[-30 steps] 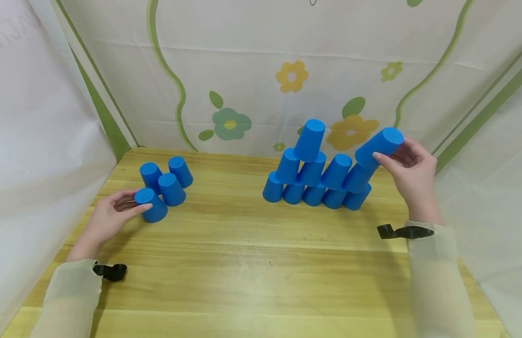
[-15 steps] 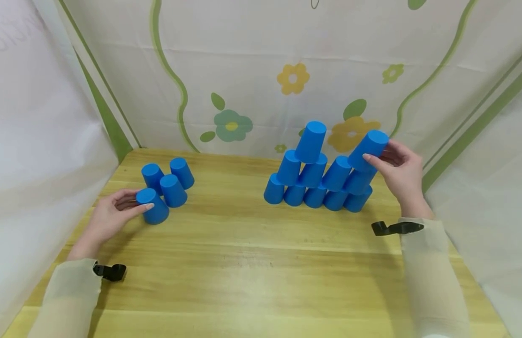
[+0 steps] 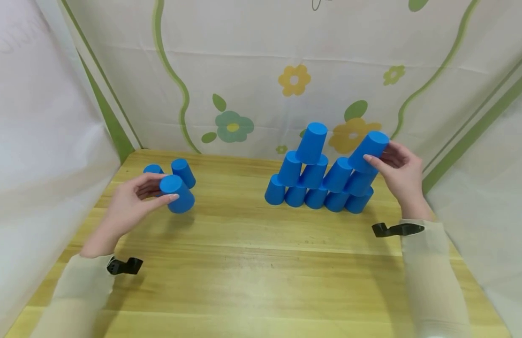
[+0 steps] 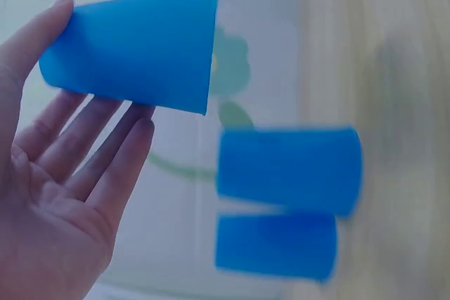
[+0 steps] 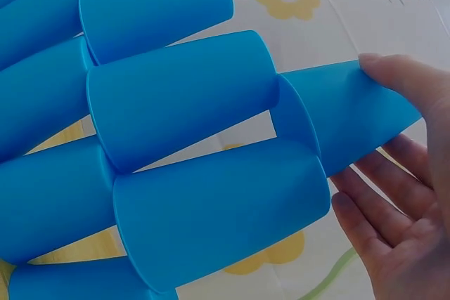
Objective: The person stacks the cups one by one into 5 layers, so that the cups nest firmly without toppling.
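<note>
My left hand pinches an upside-down blue cup between thumb and fingers, raised off the table with its shadow below. Two more blue cups show behind it in the head view; the held cup and hand partly cover that group. On the right, my right hand grips a blue cup by thumb and fingertips. That cup's rim rests over the two right-hand cups of the second row, as the right wrist view shows.
A pyramid of upside-down blue cups stands at the back right of the wooden table, with one cup on its third level at left. Behind hangs a white flower-patterned cloth; white cloth also flanks both sides.
My left hand has lifted its cup and moved right and away from me with it. My right hand first shifted its cup left onto the second row, then stayed there.
</note>
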### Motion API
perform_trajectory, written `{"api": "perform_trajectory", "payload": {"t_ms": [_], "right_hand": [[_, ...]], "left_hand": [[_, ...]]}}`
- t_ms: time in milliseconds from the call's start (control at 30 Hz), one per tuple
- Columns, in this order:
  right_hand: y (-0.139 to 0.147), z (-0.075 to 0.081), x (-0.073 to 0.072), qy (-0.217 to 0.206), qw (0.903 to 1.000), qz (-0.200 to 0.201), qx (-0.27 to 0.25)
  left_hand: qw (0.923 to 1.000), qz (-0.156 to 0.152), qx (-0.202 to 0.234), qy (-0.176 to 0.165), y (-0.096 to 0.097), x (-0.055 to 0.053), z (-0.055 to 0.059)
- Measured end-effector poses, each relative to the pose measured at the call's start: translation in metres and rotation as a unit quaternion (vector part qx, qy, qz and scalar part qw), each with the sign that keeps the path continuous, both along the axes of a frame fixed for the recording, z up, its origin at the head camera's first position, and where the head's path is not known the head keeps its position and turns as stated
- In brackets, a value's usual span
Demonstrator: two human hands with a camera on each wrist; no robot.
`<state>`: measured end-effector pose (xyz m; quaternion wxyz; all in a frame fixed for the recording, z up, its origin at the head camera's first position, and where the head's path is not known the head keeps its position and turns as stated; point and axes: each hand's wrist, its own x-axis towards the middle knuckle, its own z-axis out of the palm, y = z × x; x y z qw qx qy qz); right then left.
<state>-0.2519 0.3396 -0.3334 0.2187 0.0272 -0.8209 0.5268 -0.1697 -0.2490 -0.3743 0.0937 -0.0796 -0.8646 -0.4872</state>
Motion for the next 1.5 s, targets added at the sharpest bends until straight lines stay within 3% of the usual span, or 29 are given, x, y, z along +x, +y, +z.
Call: {"api": "perform_trajectory", "payload": {"t_ms": [167,267,400,567,833,967,1167,1500], "right_hand": [[0.000,-0.001,-0.002,-0.007,0.9999,0.001,0.009],[-0.001,-0.001,-0.002,-0.009,0.9999,0.007,0.011],[-0.001,0.000,-0.003,-0.008,0.9998,0.015,0.010],[0.000,0.003,-0.003,-0.002,0.9998,0.015,0.014],[0.002,0.004,-0.001,0.012,0.9998,0.013,0.008],[0.001,0.006,-0.001,0.019,0.9997,0.017,-0.005],[0.000,0.006,0.000,0.024,0.9994,0.021,-0.013],[-0.001,0.007,0.001,0.027,0.9994,0.021,-0.006]], "left_hand": [[0.9992,-0.022,0.004,0.032,0.026,-0.005,0.012],[0.9974,-0.050,0.021,0.047,0.041,-0.011,0.012],[0.9944,-0.089,0.022,0.053,0.065,-0.020,0.005],[0.9895,-0.142,0.016,0.021,0.094,-0.027,-0.008],[0.9821,-0.188,0.010,-0.001,0.131,-0.033,-0.021],[0.9750,-0.220,0.022,0.018,0.153,-0.035,-0.019],[0.9563,-0.285,0.037,0.055,0.187,-0.040,-0.016],[0.9420,-0.331,0.036,0.045,0.225,-0.050,-0.008]]}}
